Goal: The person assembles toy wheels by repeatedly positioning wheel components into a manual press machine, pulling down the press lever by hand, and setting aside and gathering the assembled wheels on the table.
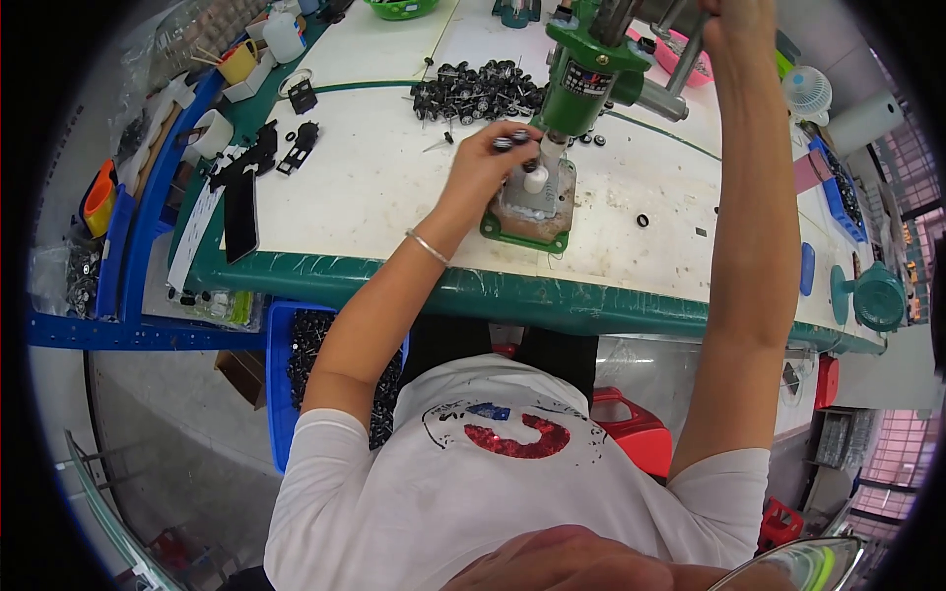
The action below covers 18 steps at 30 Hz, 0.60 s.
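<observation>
While, in the head view, small black wheels [512, 142] are being pinched by the left hand [488, 165] just beside the white post [535, 180] on the green press [581, 74], a lever [691, 54] is apparently being gripped by the right hand [741, 28], cut off above; beyond, heaped black parts [478, 91] are being borne by the white tabletop [355, 202].

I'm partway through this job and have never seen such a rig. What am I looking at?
No robot here: a person works with two bare hands. The single picture comes from a wide camera on the person's head, looking down, so straight edges bend. The left hand holds small black parts at a green hand press; the right hand is up at its metal lever. On the white table lie a heap of black pieces and, further left, a dark phone-like slab.
</observation>
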Each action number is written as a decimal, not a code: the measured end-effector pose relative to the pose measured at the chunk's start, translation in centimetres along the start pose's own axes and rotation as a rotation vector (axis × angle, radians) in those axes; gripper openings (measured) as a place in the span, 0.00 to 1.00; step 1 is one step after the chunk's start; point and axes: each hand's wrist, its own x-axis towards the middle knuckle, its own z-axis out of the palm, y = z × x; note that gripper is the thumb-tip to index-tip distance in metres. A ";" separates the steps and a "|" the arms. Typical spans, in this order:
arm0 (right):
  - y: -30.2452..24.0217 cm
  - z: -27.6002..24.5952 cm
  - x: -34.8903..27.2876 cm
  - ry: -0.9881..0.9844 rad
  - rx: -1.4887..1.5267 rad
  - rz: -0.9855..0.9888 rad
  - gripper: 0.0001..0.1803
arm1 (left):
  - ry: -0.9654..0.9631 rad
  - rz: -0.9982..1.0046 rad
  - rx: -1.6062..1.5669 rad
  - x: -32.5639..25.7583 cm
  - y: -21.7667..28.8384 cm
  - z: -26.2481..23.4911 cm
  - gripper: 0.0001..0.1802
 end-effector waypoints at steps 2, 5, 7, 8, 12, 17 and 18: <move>-1.4 -2.2 0.8 -0.047 -0.127 0.050 0.13 | 0.154 -0.042 -0.240 0.6 -0.4 -1.6 0.10; 6.0 0.7 0.5 0.416 -0.698 -0.665 0.14 | 0.262 -0.030 -0.134 1.2 -1.6 -7.0 0.08; 5.7 -1.9 -0.7 0.511 -0.687 -0.671 0.15 | 0.287 -0.054 0.116 1.9 -1.5 -9.0 0.07; 6.7 -4.8 -0.1 0.555 -0.644 -0.627 0.15 | 0.340 -0.066 0.290 1.4 -1.4 -10.5 0.06; 7.8 -19.6 -4.1 0.511 -1.195 -0.371 0.21 | 0.329 -0.199 0.762 2.1 -1.0 -10.6 0.10; 13.4 -25.7 -6.5 0.632 -2.102 -0.320 0.11 | 0.287 0.124 1.018 2.8 -4.0 -11.6 0.10; 13.8 -25.9 -6.9 0.611 -2.183 -0.350 0.11 | 0.290 0.123 1.022 2.7 -3.6 -11.4 0.10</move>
